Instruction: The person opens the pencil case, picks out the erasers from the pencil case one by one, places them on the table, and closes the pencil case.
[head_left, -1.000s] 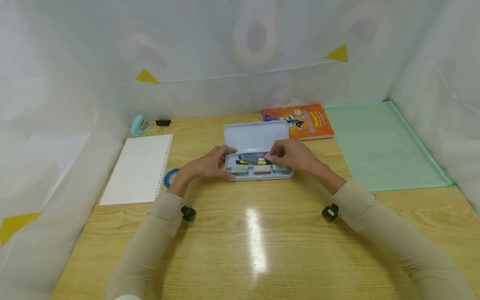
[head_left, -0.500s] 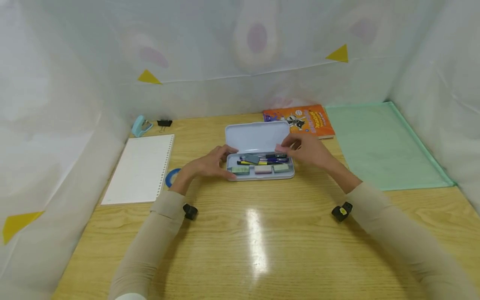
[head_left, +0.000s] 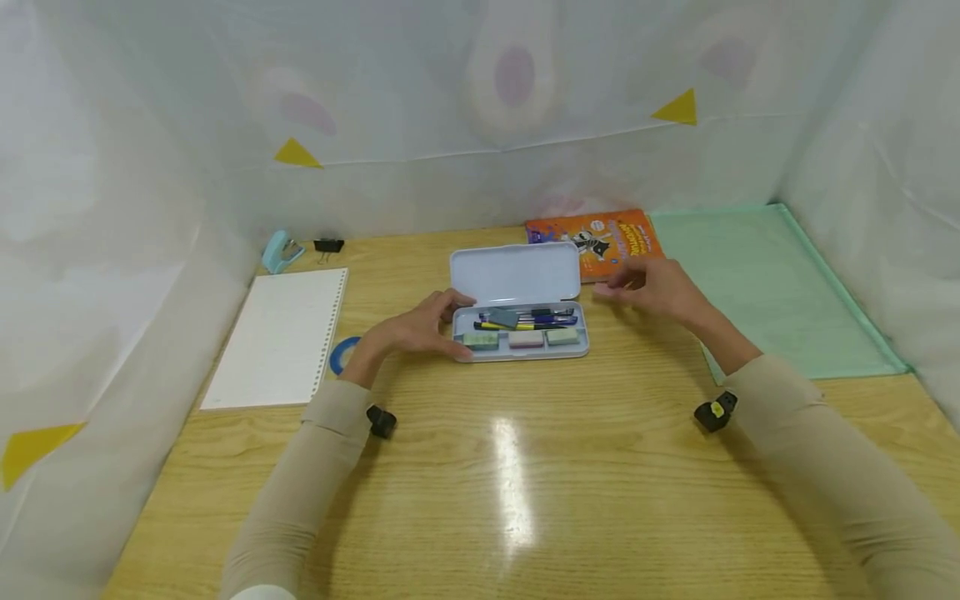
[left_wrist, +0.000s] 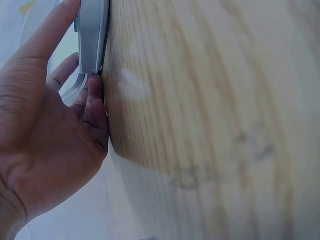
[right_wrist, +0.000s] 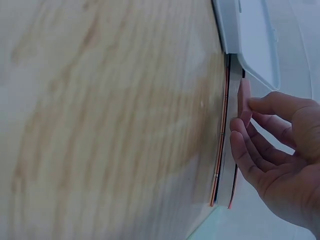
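Observation:
An opened pale blue pencil case (head_left: 517, 273) lies mid-table with its lid tipped back. My left hand (head_left: 420, 327) holds its left end, thumb at the front corner and fingers behind; the left wrist view shows the case end (left_wrist: 92, 40) between them. Pens (head_left: 558, 320) and a grey-blue block (head_left: 502, 317) lie in the long back compartment. In front are a green block (head_left: 480, 341), a pinkish eraser (head_left: 526, 339) and a pale green block (head_left: 562, 336). To the right of the case, my right hand (head_left: 663, 292) pinches a pink eraser (right_wrist: 244, 95) between thumb and fingers.
An orange book (head_left: 626, 237) lies behind the lid, near a translucent green mat (head_left: 780, 300) at right. On the left are a white spiral notebook (head_left: 273, 342), a blue tape roll (head_left: 339, 357), a light blue stapler (head_left: 277, 252) and a black binder clip (head_left: 328, 246).
My right hand has lifted the pink eraser out of the pencil case and carried it rightward, towards the front of the book. The left hand stays at the case's left end.

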